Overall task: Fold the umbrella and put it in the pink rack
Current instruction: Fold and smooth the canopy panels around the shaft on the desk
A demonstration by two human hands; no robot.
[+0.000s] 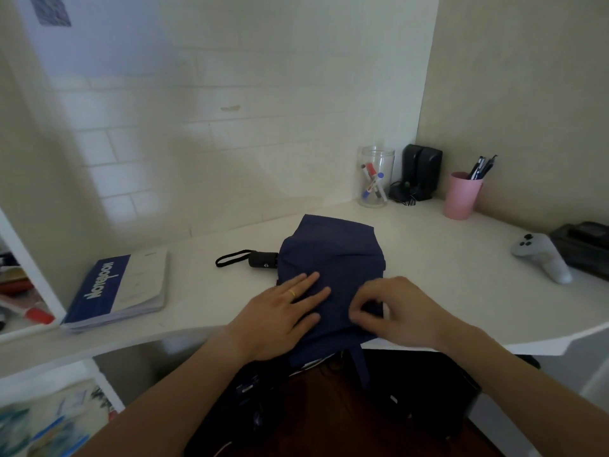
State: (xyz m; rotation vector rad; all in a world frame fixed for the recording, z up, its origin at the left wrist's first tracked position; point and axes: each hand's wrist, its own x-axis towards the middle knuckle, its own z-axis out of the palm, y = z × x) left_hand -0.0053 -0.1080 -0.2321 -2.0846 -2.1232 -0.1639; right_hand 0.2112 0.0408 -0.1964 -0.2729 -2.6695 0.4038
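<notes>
A collapsed navy umbrella point(333, 255) lies on the white desk point(445, 258), its cloth spread loose and its black handle with wrist loop point(260, 259) pointing left. My left hand point(280, 311) rests flat on the cloth near the front edge, fingers apart, a yellow ring on one finger. My right hand point(392, 310) pinches a fold of the cloth at the umbrella's near right corner. A navy strap point(361, 367) hangs off the desk edge below it. No pink rack is in view.
A blue and white notebook point(122, 288) lies at the left. At the back right stand a clear jar of markers point(375, 176), black speakers point(420, 171) and a pink cup of pens point(461, 194). A grey game controller point(540, 255) lies far right.
</notes>
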